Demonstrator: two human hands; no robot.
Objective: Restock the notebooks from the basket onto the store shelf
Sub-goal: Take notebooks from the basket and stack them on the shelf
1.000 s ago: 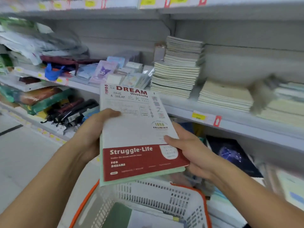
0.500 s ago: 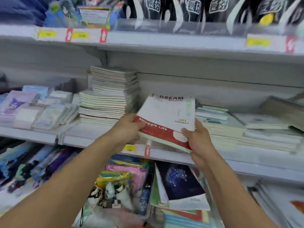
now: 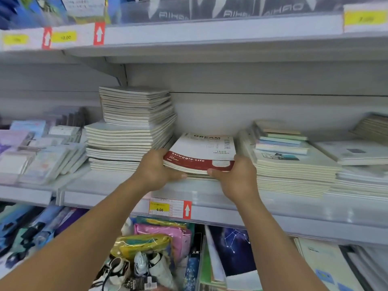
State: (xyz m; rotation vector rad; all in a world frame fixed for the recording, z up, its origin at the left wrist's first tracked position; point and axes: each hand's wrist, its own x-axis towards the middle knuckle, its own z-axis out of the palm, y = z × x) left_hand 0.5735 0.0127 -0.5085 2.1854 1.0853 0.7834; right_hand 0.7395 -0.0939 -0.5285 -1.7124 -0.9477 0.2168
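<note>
1. Notebooks (image 3: 201, 153), a thin bundle with a red-and-white "Struggle-Life" cover on top, sit on the shelf (image 3: 117, 185) over a low pile, in the slot between two stacks.
2. Your left hand (image 3: 156, 171) grips the bundle's near left corner, thumb underneath; your right hand (image 3: 236, 175) grips the near right corner, thumb along the front edge.
3. A tall stack (image 3: 132, 131) leans over the bundle's left edge; a lower stack (image 3: 294, 169) stands just beside its right edge.
4. Open room remains above the bundle, up to the next shelf.
5. A price tag (image 3: 170, 207) reading 6.00 hangs on the shelf's front rail below your hands.
6. Your fingers under the bundle are hidden; the left-hand goods are blurred.
</note>
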